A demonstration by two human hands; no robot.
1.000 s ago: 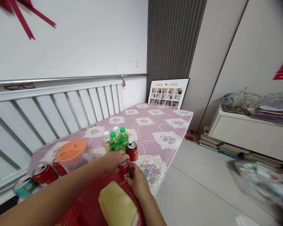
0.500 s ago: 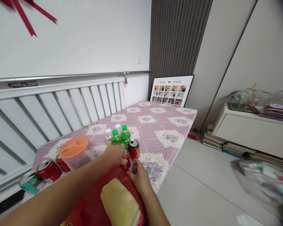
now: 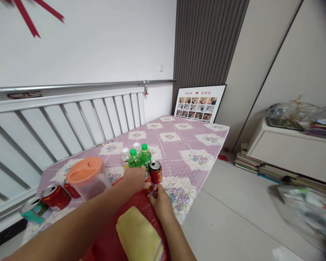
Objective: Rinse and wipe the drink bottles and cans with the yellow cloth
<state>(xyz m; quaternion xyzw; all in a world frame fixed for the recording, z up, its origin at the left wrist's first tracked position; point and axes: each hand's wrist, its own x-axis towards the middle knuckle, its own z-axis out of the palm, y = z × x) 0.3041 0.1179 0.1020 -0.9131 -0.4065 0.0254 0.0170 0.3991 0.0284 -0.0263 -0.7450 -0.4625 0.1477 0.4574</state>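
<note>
My left hand (image 3: 134,178) reaches across from the left, its fingers closed round a red drink can (image 3: 147,177) that it partly hides. My right hand (image 3: 162,202) is beside the foot of that can with fingers bent; what they grip is hidden. Touching or nearly touching the held can is a second red can (image 3: 155,171), upright. Just behind stand green-capped bottles (image 3: 134,159) and white-capped bottles (image 3: 125,156). Below my hands lies a red plastic bag (image 3: 122,217), with a folded yellow cloth (image 3: 138,232) on top.
A clear jug with an orange lid (image 3: 85,169) stands left of my forearm, beside red cans (image 3: 55,197) and a teal can (image 3: 34,210). The flowered tablecloth (image 3: 179,145) covers the table. A radiator (image 3: 97,116) runs along the wall; a photo board (image 3: 198,103) leans behind.
My left hand has shifted slightly to the right along with the red can. My right hand stays almost where it was, and the view has tilted a little.
</note>
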